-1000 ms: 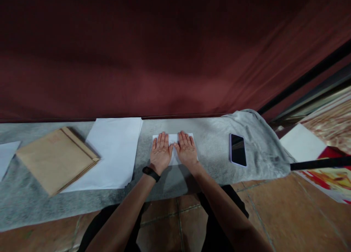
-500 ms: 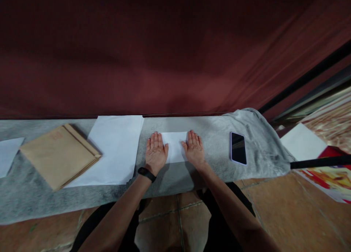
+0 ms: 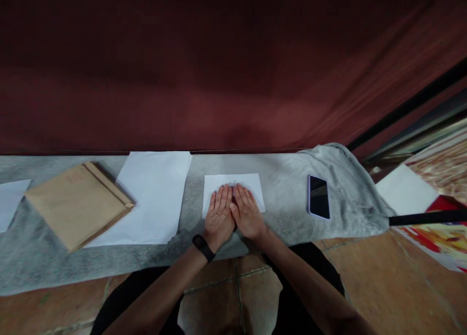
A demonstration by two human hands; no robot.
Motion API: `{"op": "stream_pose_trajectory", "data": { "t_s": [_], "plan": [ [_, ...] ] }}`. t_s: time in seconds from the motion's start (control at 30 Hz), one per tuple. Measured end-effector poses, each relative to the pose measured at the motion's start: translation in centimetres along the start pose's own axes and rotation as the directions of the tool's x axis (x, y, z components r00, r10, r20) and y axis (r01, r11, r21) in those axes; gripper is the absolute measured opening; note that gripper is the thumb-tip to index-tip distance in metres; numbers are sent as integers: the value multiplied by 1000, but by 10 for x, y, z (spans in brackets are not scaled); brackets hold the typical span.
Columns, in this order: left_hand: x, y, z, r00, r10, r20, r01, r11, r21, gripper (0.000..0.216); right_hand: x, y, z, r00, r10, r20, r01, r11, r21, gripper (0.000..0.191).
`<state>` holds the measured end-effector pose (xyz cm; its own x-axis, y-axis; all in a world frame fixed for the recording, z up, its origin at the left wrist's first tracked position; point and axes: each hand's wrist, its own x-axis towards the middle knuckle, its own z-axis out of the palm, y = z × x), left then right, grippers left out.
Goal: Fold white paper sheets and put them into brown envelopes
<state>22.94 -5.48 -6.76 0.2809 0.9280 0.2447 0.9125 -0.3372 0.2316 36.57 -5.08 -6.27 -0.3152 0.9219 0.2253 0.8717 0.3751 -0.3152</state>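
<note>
A small white sheet of paper (image 3: pixel 233 178), perhaps folded, lies on the grey cloth (image 3: pixel 282 179) in front of me. My left hand (image 3: pixel 219 212) rests palm down over the paper's lower middle, fingers straight and pointing away from me. Beside it, my right hand (image 3: pixel 248 212) lies flat on the same paper, its thumb touching the left hand. Both hands are open and grip nothing. Between them they cover the paper's lower middle; its upper edge and side corners show.
To the left, brown envelopes (image 3: pixel 78 203) overlap a stack of large white paper (image 3: pixel 156 194). Another white sheet (image 3: pixel 10 201) is at the far left. On the right lies a phone (image 3: pixel 318 197). A dark red curtain (image 3: pixel 219 101) hangs behind the cloth-covered surface.
Both hands have slid inward from the paper's left and right ends to its middle and slightly toward me. The paper's ends are now uncovered.
</note>
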Motion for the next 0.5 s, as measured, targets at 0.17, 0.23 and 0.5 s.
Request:
{"op": "stream_pose_trajectory", "data": {
  "t_s": [0.17, 0.23, 0.5],
  "plan": [
    [-5, 0, 1, 999, 1, 32, -2, 1000, 19, 59, -4, 2, 2, 1000, 12, 25, -11, 1000, -25, 58],
    [-5, -3, -2, 1000, -12, 26, 11, 1000, 24, 59, -4, 6, 1, 1000, 21, 8, -21, 999, -48, 59],
    [-11, -12, -9, 996, -85, -20, 85, 996, 18, 60, -8, 15, -3, 997, 75, -29, -78, 992, -103, 62]
  ]
}}
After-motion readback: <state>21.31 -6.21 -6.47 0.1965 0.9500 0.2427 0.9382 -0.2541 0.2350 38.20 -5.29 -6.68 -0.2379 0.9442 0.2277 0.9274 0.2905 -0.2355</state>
